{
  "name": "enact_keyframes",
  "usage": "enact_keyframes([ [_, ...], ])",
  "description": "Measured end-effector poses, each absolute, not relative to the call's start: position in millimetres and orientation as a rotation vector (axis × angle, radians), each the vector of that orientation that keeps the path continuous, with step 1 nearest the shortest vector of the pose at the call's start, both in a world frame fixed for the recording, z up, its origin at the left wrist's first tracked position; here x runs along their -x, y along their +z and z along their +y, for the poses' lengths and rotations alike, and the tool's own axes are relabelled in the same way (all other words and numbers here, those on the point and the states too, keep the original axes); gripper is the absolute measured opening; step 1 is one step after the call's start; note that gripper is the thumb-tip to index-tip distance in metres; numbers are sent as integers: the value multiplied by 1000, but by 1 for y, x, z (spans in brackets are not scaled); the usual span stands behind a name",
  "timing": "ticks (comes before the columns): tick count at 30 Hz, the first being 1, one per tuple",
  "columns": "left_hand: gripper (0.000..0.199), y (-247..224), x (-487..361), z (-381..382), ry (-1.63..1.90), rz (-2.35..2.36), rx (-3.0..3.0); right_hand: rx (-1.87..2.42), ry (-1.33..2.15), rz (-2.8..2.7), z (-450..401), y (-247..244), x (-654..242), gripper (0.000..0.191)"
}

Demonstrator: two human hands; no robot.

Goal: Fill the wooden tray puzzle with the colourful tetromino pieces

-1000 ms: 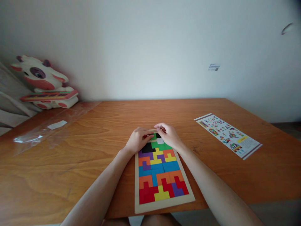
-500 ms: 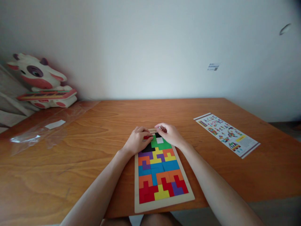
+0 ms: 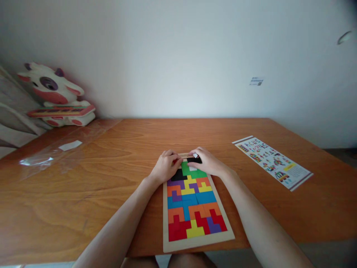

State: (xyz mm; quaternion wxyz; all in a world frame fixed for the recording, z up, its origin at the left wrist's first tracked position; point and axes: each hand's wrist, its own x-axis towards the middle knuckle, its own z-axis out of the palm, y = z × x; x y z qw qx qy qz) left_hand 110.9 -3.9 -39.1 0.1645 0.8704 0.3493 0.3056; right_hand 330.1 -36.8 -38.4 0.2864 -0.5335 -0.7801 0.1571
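Observation:
A wooden puzzle board (image 3: 199, 244) lies on the table near its front edge, filled with coloured block pieces. At its far left corner is my left hand (image 3: 165, 167), fingers curled and closed around a red puzzle piece (image 3: 175, 161) that is mostly hidden. My right hand (image 3: 209, 162) is over the far right corner, thumb and fingers around a black puzzle piece (image 3: 192, 160). A small white patch shows between those fingers. Just below the thumb, another white square shows among the green pieces (image 3: 185, 169). Another black piece (image 3: 179, 175) sits by my left thumb.
A printed pattern sheet (image 3: 273, 162) lies to the right on the wooden table (image 3: 134, 149). On the left are a clear plastic bag (image 3: 92, 136) with a white label and a cow-shaped toy keyboard (image 3: 61, 98). A wall stands behind the table.
My right thumb has shifted down and away from the fingertips, widening the grasp around the black piece. My left hand stays at its corner. The whole view has shifted slightly.

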Motion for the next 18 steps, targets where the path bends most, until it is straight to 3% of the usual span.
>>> enact_keyframes([
  [3, 18, -38, -107, -1, 929, 993, -2465, 1389, 414, -2051, -36, -38, -329, 16],
  [18, 23, -29, -70, 9, 681, 756, -2790, 1388, 412, -2040, -50, -27, -292, 13],
])
